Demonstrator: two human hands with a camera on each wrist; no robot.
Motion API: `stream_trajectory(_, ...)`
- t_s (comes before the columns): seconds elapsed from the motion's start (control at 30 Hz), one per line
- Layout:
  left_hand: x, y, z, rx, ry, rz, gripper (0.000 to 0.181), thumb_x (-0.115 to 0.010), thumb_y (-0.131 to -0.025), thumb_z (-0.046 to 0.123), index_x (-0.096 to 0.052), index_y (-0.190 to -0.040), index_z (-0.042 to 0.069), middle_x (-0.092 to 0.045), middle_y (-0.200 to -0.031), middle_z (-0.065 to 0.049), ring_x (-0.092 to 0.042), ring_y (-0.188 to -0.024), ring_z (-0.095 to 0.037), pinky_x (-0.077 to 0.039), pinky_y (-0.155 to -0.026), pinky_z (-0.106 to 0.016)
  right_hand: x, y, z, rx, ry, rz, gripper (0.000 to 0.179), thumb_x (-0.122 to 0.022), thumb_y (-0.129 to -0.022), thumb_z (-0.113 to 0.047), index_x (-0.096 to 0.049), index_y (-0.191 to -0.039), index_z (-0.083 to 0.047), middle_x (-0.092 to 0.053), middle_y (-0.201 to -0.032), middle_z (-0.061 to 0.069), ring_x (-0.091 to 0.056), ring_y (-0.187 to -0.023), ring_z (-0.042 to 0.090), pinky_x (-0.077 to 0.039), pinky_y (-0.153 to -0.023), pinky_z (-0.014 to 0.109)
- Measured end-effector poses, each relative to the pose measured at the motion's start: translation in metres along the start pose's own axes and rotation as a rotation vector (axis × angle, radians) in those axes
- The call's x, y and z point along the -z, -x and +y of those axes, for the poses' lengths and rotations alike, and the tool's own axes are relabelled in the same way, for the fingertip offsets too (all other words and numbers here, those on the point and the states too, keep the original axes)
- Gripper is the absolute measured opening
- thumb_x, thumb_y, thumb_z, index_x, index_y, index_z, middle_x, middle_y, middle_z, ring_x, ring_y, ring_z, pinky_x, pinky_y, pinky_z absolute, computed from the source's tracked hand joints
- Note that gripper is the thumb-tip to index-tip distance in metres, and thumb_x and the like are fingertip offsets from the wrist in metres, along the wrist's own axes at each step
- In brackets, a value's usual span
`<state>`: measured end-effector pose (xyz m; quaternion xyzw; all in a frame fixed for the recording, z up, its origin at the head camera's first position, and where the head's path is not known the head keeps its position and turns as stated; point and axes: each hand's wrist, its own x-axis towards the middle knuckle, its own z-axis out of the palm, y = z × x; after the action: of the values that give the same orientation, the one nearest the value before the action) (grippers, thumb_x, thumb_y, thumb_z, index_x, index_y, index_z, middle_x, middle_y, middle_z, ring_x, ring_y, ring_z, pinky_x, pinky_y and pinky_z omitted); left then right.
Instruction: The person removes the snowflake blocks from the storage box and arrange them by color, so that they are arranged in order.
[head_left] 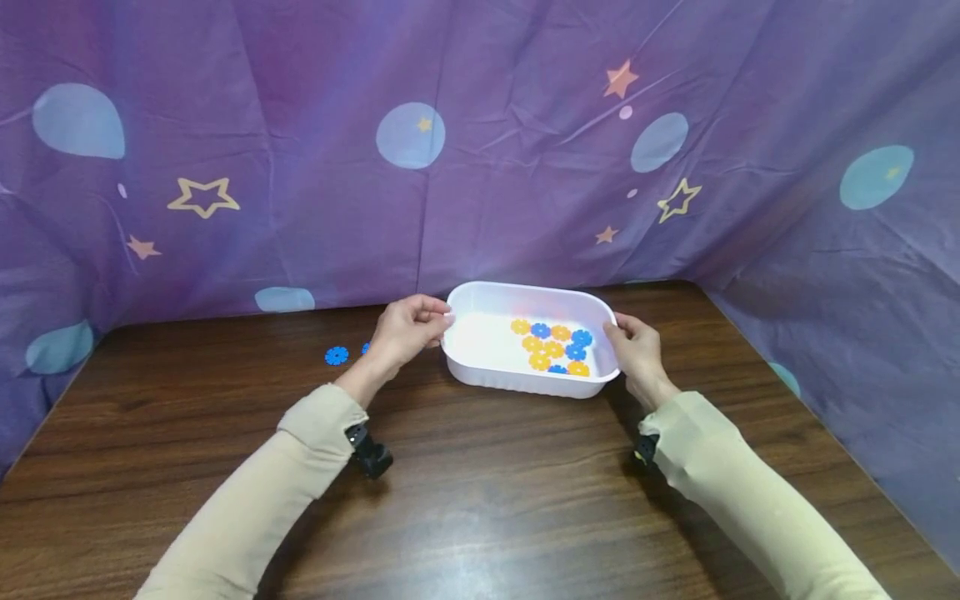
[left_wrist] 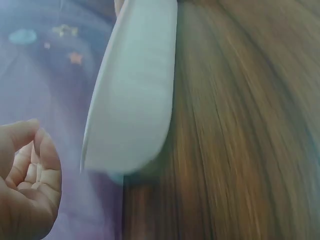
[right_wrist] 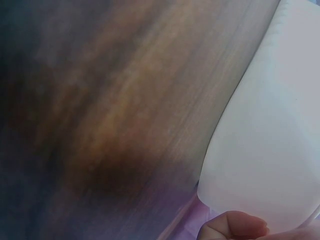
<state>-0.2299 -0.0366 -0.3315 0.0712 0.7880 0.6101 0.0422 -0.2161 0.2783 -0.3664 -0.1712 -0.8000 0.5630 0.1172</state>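
Observation:
A white plastic tub with rounded corners is at the back of the table, right of centre. Inside it, towards the right, lie several yellow and blue flower-shaped plastic discs. My right hand grips the tub's right end, thumb over the rim. At the left end is my left hand, its fingertips overlapping the rim in the head view. The left wrist view shows a gap between that hand and the tub; thumb and finger are curled tip to tip, with nothing visible between them.
A blue disc lies on the brown wooden table left of my left hand. Another blue disc is partly hidden by that hand. Purple patterned cloth hangs behind the table and along its right side.

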Motion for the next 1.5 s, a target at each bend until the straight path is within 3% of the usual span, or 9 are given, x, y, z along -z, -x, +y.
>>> stream_trajectory(0.27, -0.044, -0.009, 0.012, -0.026, -0.040, -0.109, 0.025, -0.069, -0.084, 0.008, -0.066, -0.107, -0.001, -0.067, -0.099, -0.017, -0.067, -0.084, -0.026, -0.056, -0.069, -0.024, 0.000, -0.001, 0.001, 0.012, -0.009, 0.008, 0.039, -0.049, -0.094, -0.011, -0.050, -0.129, 0.008, -0.053, -0.089, 0.006, -0.054, -0.072, 0.007, -0.051, -0.064, 0.015)
stream_trajectory(0.53, -0.080, -0.017, 0.015, -0.087, -0.167, -0.243, 0.023, -0.069, -0.084, 0.009, -0.067, -0.105, 0.000, -0.069, -0.097, -0.015, -0.066, -0.084, -0.021, -0.054, -0.068, -0.020, -0.001, -0.002, 0.004, 0.016, -0.003, 0.013, 0.038, -0.050, -0.094, -0.011, -0.052, -0.128, 0.007, -0.052, -0.086, 0.004, -0.054, -0.073, 0.008, -0.050, -0.063, 0.015)
stream_trajectory(0.67, -0.094, -0.021, 0.016, -0.087, -0.228, -0.298, 0.023, -0.070, -0.083, 0.010, -0.068, -0.105, 0.002, -0.071, -0.098, -0.012, -0.065, -0.087, -0.020, -0.051, -0.067, -0.018, 0.000, -0.002, 0.004, 0.016, 0.002, 0.011, 0.038, -0.050, -0.094, -0.012, -0.052, -0.128, 0.007, -0.053, -0.088, 0.005, -0.054, -0.074, 0.009, -0.050, -0.063, 0.015)
stream_trajectory(0.8, -0.105, -0.025, 0.017, -0.061, -0.231, -0.385, 0.024, -0.070, -0.083, 0.009, -0.068, -0.106, 0.001, -0.071, -0.099, -0.011, -0.066, -0.088, -0.020, -0.051, -0.070, -0.018, -0.001, -0.002, 0.004, 0.016, 0.003, 0.016, 0.038, -0.050, -0.094, -0.011, -0.052, -0.127, 0.007, -0.052, -0.086, 0.005, -0.053, -0.074, 0.009, -0.049, -0.063, 0.015)
stream_trajectory(0.93, -0.115, -0.028, 0.017, -0.034, -0.253, -0.470, 0.025, -0.071, -0.082, 0.009, -0.068, -0.105, 0.001, -0.071, -0.097, -0.011, -0.064, -0.078, -0.013, -0.051, -0.068, -0.017, -0.001, -0.002, 0.004, 0.012, 0.002, 0.019, 0.038, -0.050, -0.094, -0.011, -0.052, -0.127, 0.007, -0.051, -0.085, 0.002, -0.053, -0.075, 0.010, -0.049, -0.064, 0.016)
stream_trajectory(1.13, -0.126, -0.030, 0.020, -0.024, -0.335, -0.522, 0.026, -0.074, -0.080, 0.012, -0.070, -0.104, 0.004, -0.071, -0.100, -0.009, -0.061, -0.081, -0.011, -0.047, -0.071, -0.016, -0.001, -0.001, 0.004, 0.013, -0.002, 0.020, 0.038, -0.050, -0.094, -0.011, -0.052, -0.127, 0.007, -0.053, -0.087, 0.005, -0.054, -0.075, 0.010, -0.051, -0.065, 0.017)
stream_trajectory(1.5, -0.141, -0.035, 0.022, -0.158, -0.624, -0.546, 0.021, -0.073, -0.082, 0.018, -0.073, -0.102, 0.012, -0.070, -0.106, 0.000, -0.058, -0.106, -0.017, -0.042, -0.088, -0.016, -0.001, 0.001, 0.002, 0.023, -0.006, 0.025, 0.038, -0.051, -0.094, -0.010, -0.052, -0.126, 0.009, -0.056, -0.092, 0.011, -0.055, -0.075, 0.009, -0.050, -0.065, 0.017)
